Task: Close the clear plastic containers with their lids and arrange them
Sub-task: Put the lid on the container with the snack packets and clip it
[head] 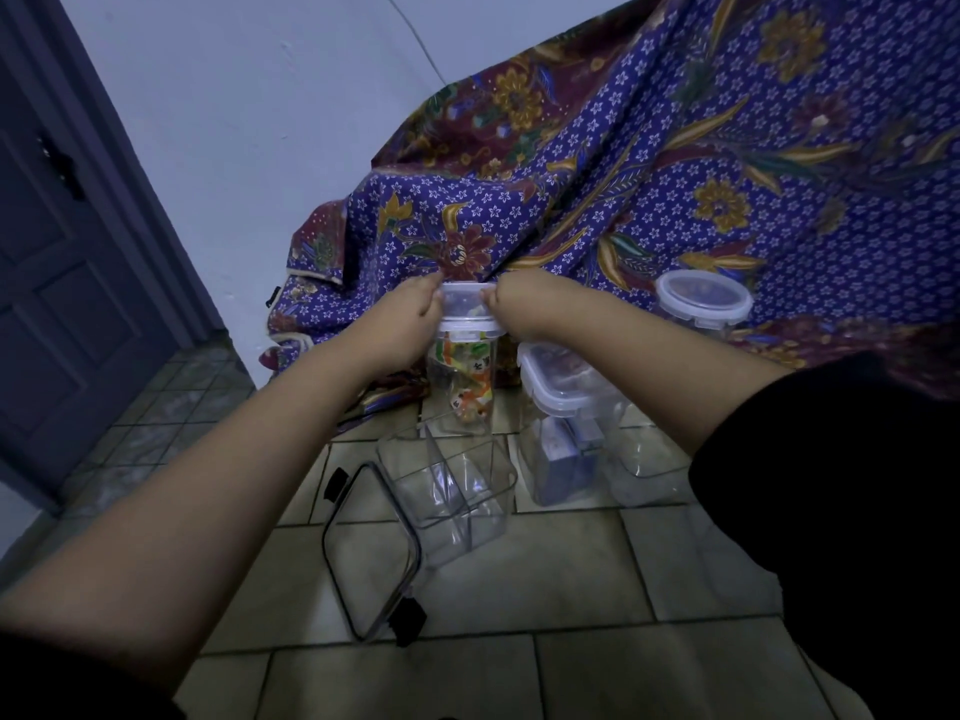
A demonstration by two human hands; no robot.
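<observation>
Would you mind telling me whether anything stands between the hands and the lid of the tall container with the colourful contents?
Nothing visible does. The left hand and right hand grip the lid from either side, on top of the tall container. The open divided container lies apart in the foreground.

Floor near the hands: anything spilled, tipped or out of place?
Nothing looks spilled. The empty divided container has no lid on; its black-rimmed lid lies loose on the tiles beside it. The left hand and right hand grip the clear lid on the tall container.
</observation>
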